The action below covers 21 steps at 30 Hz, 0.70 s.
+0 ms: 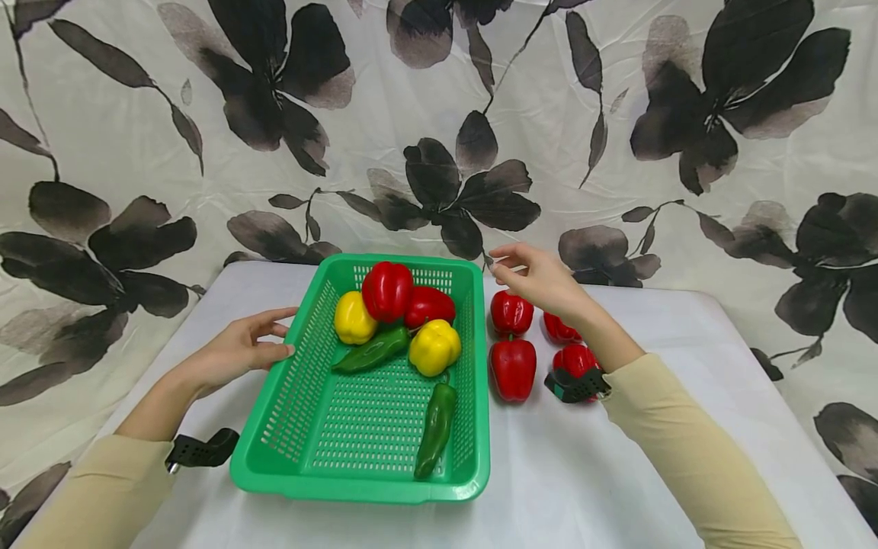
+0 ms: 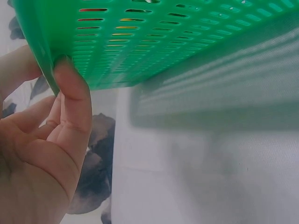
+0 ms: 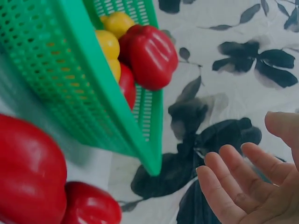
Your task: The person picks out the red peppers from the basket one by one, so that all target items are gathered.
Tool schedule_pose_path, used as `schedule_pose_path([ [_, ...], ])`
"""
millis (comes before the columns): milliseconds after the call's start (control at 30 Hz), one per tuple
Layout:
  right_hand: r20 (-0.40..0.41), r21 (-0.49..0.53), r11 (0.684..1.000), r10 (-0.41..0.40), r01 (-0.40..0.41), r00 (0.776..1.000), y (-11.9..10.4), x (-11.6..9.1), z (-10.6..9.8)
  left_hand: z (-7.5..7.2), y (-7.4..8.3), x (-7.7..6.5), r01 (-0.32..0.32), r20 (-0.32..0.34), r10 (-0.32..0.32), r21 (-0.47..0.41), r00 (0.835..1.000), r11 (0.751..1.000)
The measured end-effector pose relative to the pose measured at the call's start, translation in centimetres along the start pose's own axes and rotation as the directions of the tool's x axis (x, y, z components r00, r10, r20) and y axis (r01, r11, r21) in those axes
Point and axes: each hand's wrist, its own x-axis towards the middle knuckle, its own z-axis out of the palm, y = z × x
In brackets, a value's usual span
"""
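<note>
On the table (image 1: 658, 473), before the hanging cloth (image 1: 535, 152), the basket (image 1: 357, 488) is held at its left rim by the left hand (image 1: 240, 347). Inside, four bell peppers (image 1: 387, 293) are clustered toward the far end, with one long pepper (image 1: 373, 351) placed just before them and a second long pepper (image 1: 436, 431) near the front right corner. To the basket's right, four loose bell peppers (image 1: 513, 371) are laid beneath the right hand (image 1: 542, 278) and wrist.

Grip (image 2: 44, 151) on green basket (image 2: 53, 32), white tabletop (image 2: 154, 177)

I've got a white tabletop (image 1: 549, 473) here, green basket (image 1: 360, 489) sitting nearer its left edge, four red peppers (image 1: 513, 370) beside it toward the far edge.
</note>
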Motion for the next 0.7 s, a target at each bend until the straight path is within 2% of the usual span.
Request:
schedule_pose_path([
  [300,0.055,0.152,0.988,-0.039,0.031,0.998,-1.4,1.3,2.5,0.0,0.3,-0.2,0.006,-0.005,-0.006,0.01,1.0,1.0],
  [500,0.081,0.2,0.98,-0.02,0.003,0.996,-2.7,1.9,3.8,0.0,0.2,-0.2,0.013,-0.007,-0.012,0.009,1.0,1.0],
  [700,0.09,0.22,0.975,0.008,-0.027,0.996,-3.0,3.0,4.8,0.0,0.3,-0.1,0.016,-0.008,-0.016,0.017,1.0,1.0],
])
